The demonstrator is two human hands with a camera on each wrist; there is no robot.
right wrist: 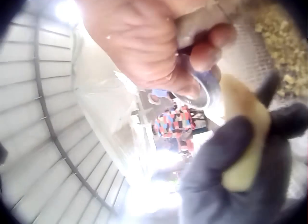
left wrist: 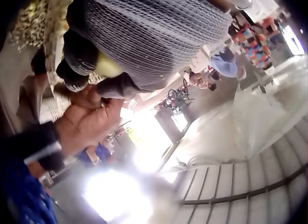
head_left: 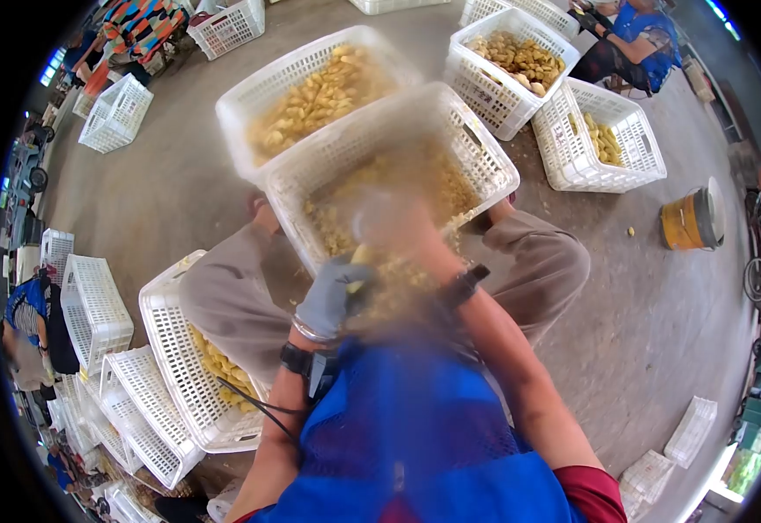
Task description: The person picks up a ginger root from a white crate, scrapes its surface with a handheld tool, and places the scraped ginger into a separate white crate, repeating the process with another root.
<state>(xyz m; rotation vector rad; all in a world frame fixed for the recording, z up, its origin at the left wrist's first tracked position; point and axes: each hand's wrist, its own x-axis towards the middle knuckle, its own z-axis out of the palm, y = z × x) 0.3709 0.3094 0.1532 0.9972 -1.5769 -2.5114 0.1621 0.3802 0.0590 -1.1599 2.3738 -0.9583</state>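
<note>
My left hand [head_left: 328, 292], in a grey knitted glove with dark fingers, grips a pale yellow elongated vegetable piece [right wrist: 248, 132] between thumb and fingers. Beside it my bare right hand [right wrist: 137, 41] curls its fingers round a shiny metal ring-shaped tool [right wrist: 208, 91], its rim close against the piece. In the head view the right hand is blurred. Both hands are over the near side of a white plastic crate [head_left: 289, 213] that tilts between my knees, with yellow scraps [head_left: 450, 187] inside. In the left wrist view the glove covers most of the piece.
Behind the tilted crate stands another white crate [head_left: 234, 131] of yellow pieces. More filled crates stand at back right [head_left: 502, 109] and by my left leg [head_left: 158, 327]. A yellow bucket [head_left: 685, 222] is to the right. Other people [head_left: 637, 48] sit farther off.
</note>
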